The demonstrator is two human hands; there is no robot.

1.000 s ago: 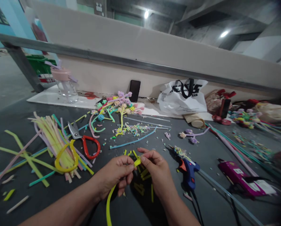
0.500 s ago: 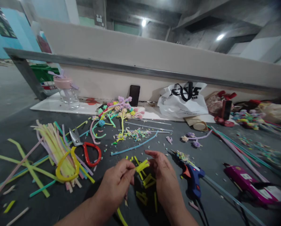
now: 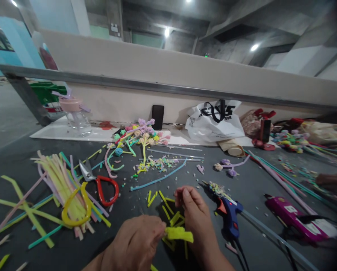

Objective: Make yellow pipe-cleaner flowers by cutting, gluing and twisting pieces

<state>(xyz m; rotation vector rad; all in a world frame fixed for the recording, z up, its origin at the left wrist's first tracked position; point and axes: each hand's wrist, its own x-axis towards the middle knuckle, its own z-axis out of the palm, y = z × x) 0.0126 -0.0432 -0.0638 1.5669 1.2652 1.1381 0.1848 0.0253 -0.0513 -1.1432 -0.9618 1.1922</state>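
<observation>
My left hand, at the bottom middle, is closed on a short bundle of yellow strips that points to the right. To its right, my right hand has its fingers curled with thumb and fingertips together; whatever they hold, if anything, is too small to name. Between and below both hands lie several short yellow pieces on the dark table. A blue glue gun rests to the right of my right hand, its tip among foam crumbs.
Scissors with red and yellow handles lie on a heap of pastel strips at left. Behind are foam flowers, a phone and a white bag. A magenta glue gun and another person's hand are at right.
My left hand has turned over and lowered, bringing the yellow bundle down. My right hand's fingers have curled in. Another person's hand has appeared at right, and the view has shifted slightly.
</observation>
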